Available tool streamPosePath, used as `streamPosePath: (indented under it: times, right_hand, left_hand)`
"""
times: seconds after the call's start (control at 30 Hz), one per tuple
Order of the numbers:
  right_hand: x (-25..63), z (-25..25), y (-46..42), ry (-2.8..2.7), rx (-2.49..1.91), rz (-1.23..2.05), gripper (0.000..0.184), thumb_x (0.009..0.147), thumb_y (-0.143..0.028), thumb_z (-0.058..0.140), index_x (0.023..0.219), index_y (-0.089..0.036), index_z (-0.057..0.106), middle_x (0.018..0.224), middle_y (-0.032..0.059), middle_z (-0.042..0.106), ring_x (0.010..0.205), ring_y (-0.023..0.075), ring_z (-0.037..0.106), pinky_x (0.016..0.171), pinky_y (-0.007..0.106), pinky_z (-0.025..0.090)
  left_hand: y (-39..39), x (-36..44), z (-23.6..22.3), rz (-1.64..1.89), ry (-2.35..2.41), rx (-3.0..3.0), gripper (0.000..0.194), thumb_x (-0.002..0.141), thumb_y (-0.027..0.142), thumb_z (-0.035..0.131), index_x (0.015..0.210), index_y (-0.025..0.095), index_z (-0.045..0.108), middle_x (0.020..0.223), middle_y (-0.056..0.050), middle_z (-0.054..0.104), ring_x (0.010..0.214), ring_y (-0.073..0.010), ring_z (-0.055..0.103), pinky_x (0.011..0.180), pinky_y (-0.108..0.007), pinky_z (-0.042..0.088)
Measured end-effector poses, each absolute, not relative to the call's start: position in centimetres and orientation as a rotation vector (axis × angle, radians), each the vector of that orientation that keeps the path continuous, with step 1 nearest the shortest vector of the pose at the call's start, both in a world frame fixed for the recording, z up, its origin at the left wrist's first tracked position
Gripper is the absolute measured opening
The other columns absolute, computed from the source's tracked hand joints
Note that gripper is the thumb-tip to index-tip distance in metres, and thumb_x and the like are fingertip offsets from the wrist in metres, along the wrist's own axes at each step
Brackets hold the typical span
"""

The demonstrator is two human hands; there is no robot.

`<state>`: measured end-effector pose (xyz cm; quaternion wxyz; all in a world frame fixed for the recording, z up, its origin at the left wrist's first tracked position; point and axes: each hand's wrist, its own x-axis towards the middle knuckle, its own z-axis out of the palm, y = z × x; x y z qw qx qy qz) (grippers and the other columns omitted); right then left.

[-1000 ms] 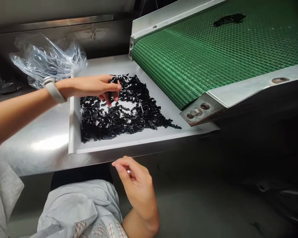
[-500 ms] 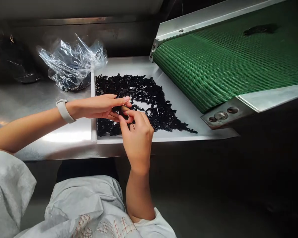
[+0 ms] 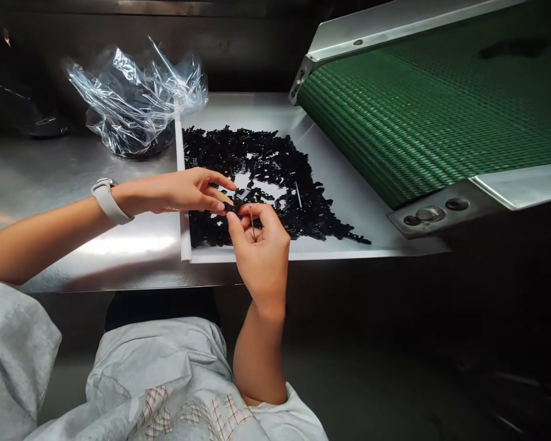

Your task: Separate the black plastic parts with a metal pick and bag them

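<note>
Between my two hands, over the white tray (image 3: 186,245), is a small black part (image 3: 232,207), mostly covered by fingertips. My left hand (image 3: 188,188) comes in from the left and its fingers are against the part, with the uppermost digit lifted away; something yellowish shows at one finger. My right hand (image 3: 262,242) pinches the part between thumb and forefinger from the near side. A thin metal pin-like tool (image 3: 251,222) stands within its curled fingers. Beneath the hands, many small black parts (image 3: 298,165) lie heaped around a bare patch of the tray.
A thin light stick (image 3: 298,195) lies on the heap. Behind the tray's left wall stands a crumpled clear plastic bag (image 3: 128,104) with dark contents. A green mesh conveyor belt (image 3: 395,122) overhangs the tray's right side. The metal bench (image 3: 96,263) ends just in front.
The view has shifted slightly. My left hand's fingers have spread and drawn back a little, so more of the black part shows. The metal tool stands more upright in my right hand.
</note>
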<state>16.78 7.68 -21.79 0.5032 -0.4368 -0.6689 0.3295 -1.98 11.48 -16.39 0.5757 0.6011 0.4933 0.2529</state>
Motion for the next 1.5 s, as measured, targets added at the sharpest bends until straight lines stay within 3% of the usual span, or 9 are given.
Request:
streamPosePath:
  times: [0.27,0.5,0.8,0.9,1.0,1.17,1.27,1.4,1.5]
  right_hand:
    - [16.9,-20.9,6.6,-1.548,-1.036,0.909,0.019,0.090,-0.035,0.065,0.084,-0.022,0.052,0.084,-0.0023,0.056,0.047,0.0027,0.031,0.041,0.021,0.029]
    - [16.3,-19.9,4.3,-1.540,-0.941,0.989,0.010,0.089,-0.027,0.068,0.087,-0.024,0.058,0.077,-0.0038,0.060,0.044,0.0046,0.038,0.038,0.020,0.034]
    - [16.0,-19.8,2.0,-1.674,-0.827,0.939,0.014,0.095,-0.016,0.070,0.093,-0.026,0.061,0.086,-0.0034,0.061,0.048,0.0048,0.041,0.039,0.021,0.036]
    - [15.6,-19.9,1.3,-1.689,-0.826,0.925,0.013,0.096,-0.015,0.069,0.096,-0.026,0.062,0.087,-0.0027,0.062,0.051,0.0055,0.047,0.040,0.020,0.040]
    - [15.3,-19.9,1.0,-1.700,-0.781,0.937,0.012,0.097,-0.015,0.070,0.097,-0.026,0.064,0.086,-0.0010,0.065,0.055,0.0080,0.053,0.041,0.021,0.041]
    - [15.3,-19.9,1.4,-1.651,-0.607,0.854,0.018,0.091,-0.008,0.073,0.101,-0.023,0.069,0.086,-0.0002,0.069,0.064,0.0100,0.057,0.043,0.020,0.043]
    - [15.2,-19.9,1.5,-1.654,-0.549,0.738,0.021,0.089,-0.005,0.073,0.105,-0.019,0.073,0.087,0.0021,0.071,0.076,0.0129,0.063,0.051,0.022,0.051]
    - [14.7,-20.1,0.9,-1.694,-0.584,0.638,0.024,0.090,-0.005,0.076,0.111,-0.015,0.075,0.098,0.0066,0.073,0.091,0.0158,0.068,0.066,0.023,0.060]
    - [14.3,-20.0,0.5,-1.759,-0.623,0.595,0.013,0.094,-0.010,0.074,0.106,-0.012,0.076,0.097,0.0077,0.071,0.083,0.0135,0.067,0.066,0.023,0.060]
  left_hand:
    - [9.6,-2.2,-15.6,0.789,1.140,1.278,0.044,0.076,0.009,0.075,0.119,0.016,0.067,0.119,-0.010,0.076,0.109,-0.0171,0.073,0.090,-0.031,0.058]
    - [4.4,-1.0,-15.8,1.117,1.053,0.967,0.048,0.072,0.012,0.083,0.117,0.023,0.068,0.125,-0.006,0.076,0.098,-0.0165,0.076,0.076,-0.025,0.061]
    - [0.1,-0.1,-18.2,1.248,0.940,0.729,0.043,0.079,0.041,0.090,0.118,0.027,0.078,0.118,-0.005,0.083,0.120,-0.0246,0.075,0.103,-0.033,0.058]
    - [-0.8,0.4,-18.4,1.354,0.969,0.738,0.047,0.084,0.051,0.085,0.124,0.029,0.074,0.107,-0.001,0.085,0.112,-0.0211,0.077,0.101,-0.031,0.058]
    - [-1.3,1.0,-18.8,1.514,0.960,0.737,0.052,0.088,0.055,0.080,0.131,0.032,0.063,0.074,0.006,0.077,0.090,-0.0169,0.079,0.090,-0.029,0.061]
    - [-1.5,1.4,-20.3,1.798,0.757,0.925,0.011,0.106,0.040,0.059,0.110,0.032,0.066,0.064,0.009,0.069,0.067,-0.0066,0.070,0.072,-0.018,0.057]
    - [-1.9,1.3,-21.4,1.818,0.782,1.081,0.021,0.109,0.032,0.054,0.102,0.028,0.073,0.075,0.005,0.075,0.075,-0.0051,0.071,0.077,-0.016,0.057]
    - [-2.3,1.2,-22.3,1.884,1.007,1.233,0.021,0.108,0.026,0.056,0.110,0.029,0.077,0.097,0.001,0.082,0.097,-0.0095,0.076,0.090,-0.021,0.059]
    - [-2.4,1.1,-22.4,1.942,1.100,1.334,0.021,0.106,0.024,0.058,0.111,0.027,0.078,0.106,-0.001,0.084,0.115,-0.0134,0.076,0.102,-0.025,0.059]
